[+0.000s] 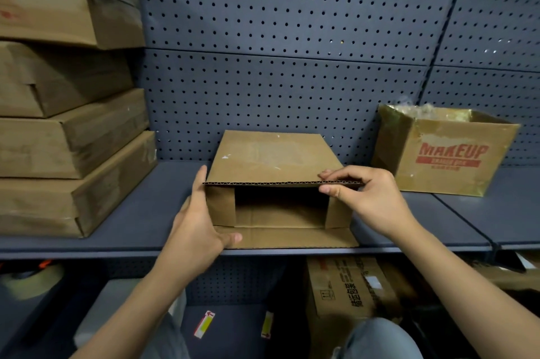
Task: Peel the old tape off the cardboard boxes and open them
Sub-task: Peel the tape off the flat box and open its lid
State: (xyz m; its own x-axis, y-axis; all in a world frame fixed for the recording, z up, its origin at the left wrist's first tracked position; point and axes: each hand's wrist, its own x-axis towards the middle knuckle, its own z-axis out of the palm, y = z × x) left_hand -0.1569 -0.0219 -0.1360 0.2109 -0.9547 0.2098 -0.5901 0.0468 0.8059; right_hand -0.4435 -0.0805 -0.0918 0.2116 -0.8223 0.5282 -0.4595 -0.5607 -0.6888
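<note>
**Partly opened box, top flap pinched at one corner**

One cardboard box (271, 154) lies on its side at the centre of the frame, on the grey shelf (140, 212), its open end facing the camera. The right hand (371, 198) holds the top flap (263, 183) in a narrow pinch at its right corner, thumb under and fingers over. The left hand (195, 227) lies flat against the box's left side with fingers straight, and its thumb rests on the lower flap (292, 237). It braces rather than grips.

Risks, as I judge them: lifting from one corner alone may crease or tear the top flap along its fold. The lower flap reaches the shelf's front lip, so a pull toward the camera could drag the box off if the left hand eases. A pale patch (263, 151) on the top panel looks like tape residue. I see no clear strip on this box, so a missed piece on the far end is possible.

Counts:
- two hands, both on the one box
- four flaps at the open end: top, lower, and two side flaps (220, 205)
- at least four flat boxes (73, 139) stacked at the left of the frame
- one open MAKEUP box (444, 154) at right
- one printed box (350, 285) below the shelf
- one blurred tape roll (32, 279) at lower left
</note>
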